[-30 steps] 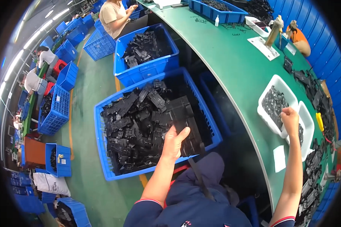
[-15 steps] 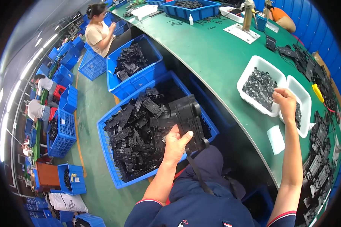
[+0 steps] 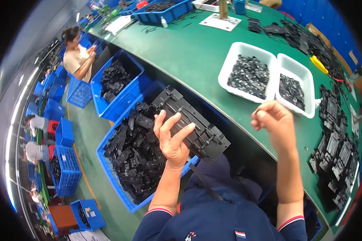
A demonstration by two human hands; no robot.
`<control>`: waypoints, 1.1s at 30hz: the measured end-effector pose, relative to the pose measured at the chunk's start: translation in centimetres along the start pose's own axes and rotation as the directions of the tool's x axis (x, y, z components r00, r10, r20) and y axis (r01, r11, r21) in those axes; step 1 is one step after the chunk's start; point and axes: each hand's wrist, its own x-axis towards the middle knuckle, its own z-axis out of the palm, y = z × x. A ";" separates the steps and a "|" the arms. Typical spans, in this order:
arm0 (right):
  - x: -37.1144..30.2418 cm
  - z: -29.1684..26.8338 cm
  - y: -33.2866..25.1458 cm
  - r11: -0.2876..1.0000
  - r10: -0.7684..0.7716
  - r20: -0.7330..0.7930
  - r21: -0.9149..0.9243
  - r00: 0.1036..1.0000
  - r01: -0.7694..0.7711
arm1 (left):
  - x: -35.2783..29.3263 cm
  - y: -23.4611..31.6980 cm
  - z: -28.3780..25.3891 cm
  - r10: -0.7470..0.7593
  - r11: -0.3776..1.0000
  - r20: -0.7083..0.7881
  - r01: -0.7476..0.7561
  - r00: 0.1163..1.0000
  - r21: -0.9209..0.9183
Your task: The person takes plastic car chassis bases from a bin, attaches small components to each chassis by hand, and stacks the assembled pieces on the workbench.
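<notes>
The left grip [image 3: 172, 141] holds one black rectangular plastic part [image 3: 203, 130], centrally; whether the right grip [image 3: 274, 121] holds anything, I cannot tell. Two o'clock: two white plastic trays [image 3: 272, 76], small black pieces [image 3: 249, 74] inside. Eight: one blue plastic crate [image 3: 115, 180] of black components [image 3: 138, 162].

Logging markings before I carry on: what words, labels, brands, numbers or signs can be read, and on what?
None reads clearly.
Black part in the left hand: faint marks, too small to read.
Blue bin at lower left: pale label, too blurred.
Dark shirt: small emblem, no legible words.
</notes>
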 end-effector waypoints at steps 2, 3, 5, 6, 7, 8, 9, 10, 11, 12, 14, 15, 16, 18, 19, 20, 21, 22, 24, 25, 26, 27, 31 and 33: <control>-1.8 0.3 0.2 0.993 0.031 0.004 0.111 1.000 -0.031 | 0.5 0.7 1.0 0.026 0.999 0.002 -0.026 1.000 -0.035; -2.4 0.3 0.5 0.986 0.043 0.016 0.159 0.999 -0.045 | 0.7 1.0 1.5 0.030 0.998 -0.001 -0.030 1.000 -0.060; -3.7 0.1 1.7 0.979 0.060 0.055 0.192 0.997 -0.070 | 1.1 1.8 2.2 0.049 0.996 0.017 -0.048 0.999 -0.078; -4.4 -0.1 2.5 0.978 0.028 0.087 0.205 0.996 -0.046 | 1.2 2.2 2.5 0.071 0.994 0.024 -0.069 0.997 -0.080; -4.8 -0.2 3.1 0.978 0.009 0.102 0.205 0.995 -0.030 | 1.3 2.5 2.9 0.092 0.993 0.030 -0.089 0.995 -0.081; -5.1 -0.4 3.1 0.967 0.064 0.128 0.236 0.990 -0.093 | 1.4 2.8 3.3 0.092 0.992 0.035 -0.089 0.995 -0.094; -5.5 -0.5 3.1 0.950 0.120 0.157 0.267 0.980 -0.159 | 1.4 3.1 3.6 0.105 0.990 0.044 -0.100 0.994 -0.099; -5.7 -0.5 3.3 0.948 0.162 0.159 0.249 0.974 -0.199 | 1.4 3.3 3.9 0.117 0.988 0.052 -0.111 0.992 -0.103; -6.0 -0.4 3.6 0.947 0.166 0.152 0.251 0.974 -0.201 | 1.3 3.3 4.0 0.151 0.983 0.074 -0.142 0.986 -0.119; -6.1 -0.5 3.8 0.945 0.157 0.125 0.268 0.980 -0.186 | 1.3 3.8 4.2 0.152 0.982 0.077 -0.142 0.985 -0.127; -6.5 -0.8 4.1 0.944 0.145 0.097 0.285 0.985 -0.167 | 1.4 4.8 4.3 0.076 0.993 0.058 -0.071 0.995 -0.093; -6.6 -0.8 4.3 0.953 0.116 0.056 0.275 0.992 -0.127 | 1.2 4.5 4.4 0.068 0.993 0.021 -0.066 0.997 -0.100; -6.8 -0.9 4.5 0.960 0.086 0.016 0.265 0.996 -0.087 | 1.1 4.5 4.7 0.033 0.996 -0.043 -0.037 0.999 -0.083; -7.4 -1.4 4.9 0.965 0.059 -0.024 0.256 0.998 -0.051 | 0.5 5.0 5.2 -0.179 0.937 -0.127 0.130 0.976 -0.324; -7.6 -1.5 4.9 0.969 0.042 -0.032 0.245 0.999 -0.033 | 0.3 5.5 4.6 -0.382 0.785 -0.039 0.302 0.923 -0.541; -7.8 -1.4 5.0 0.972 0.022 -0.030 0.235 0.999 -0.014 | 0.1 6.0 3.9 -0.543 0.554 0.096 0.442 0.834 -0.706; -7.9 -1.2 5.1 0.971 0.021 -0.029 0.239 0.999 -0.013 | -0.4 6.5 3.4 -0.659 0.289 0.251 0.547 0.709 -0.785; -8.1 -1.0 5.1 0.969 0.013 -0.027 0.246 1.000 -0.006 | -0.3 6.5 3.1 -0.635 0.051 0.436 0.598 0.637 -0.800; -8.2 -0.7 5.1 0.967 0.010 -0.030 0.253 1.000 -0.002 | -0.3 6.5 3.0 -0.496 -0.325 0.706 0.645 0.506 -0.691; -8.3 -0.6 5.1 0.979 0.036 0.005 0.199 0.999 -0.036 | -0.2 6.8 3.2 -0.487 -0.384 0.764 0.682 0.423 -0.623; -8.4 -0.5 5.2 0.988 0.064 0.035 0.142 0.997 -0.069 | 0.0 7.2 3.3 -0.470 -0.443 0.817 0.711 0.334 -0.546; -8.8 -0.6 5.5 0.993 0.064 0.028 0.099 0.998 -0.067 | -0.2 7.6 3.5 -0.523 -0.370 0.792 0.753 0.315 -0.544; -7.6 -1.5 4.1 0.989 0.113 -0.191 0.116 0.975 -0.092 | 0.0 6.7 3.2 -0.568 -0.223 0.704 0.743 0.427 -0.631; -7.7 -3.0 3.9 0.964 0.166 -0.245 0.243 0.955 -0.106 | -0.3 6.7 3.2 -0.565 -0.222 0.701 0.738 0.436 -0.637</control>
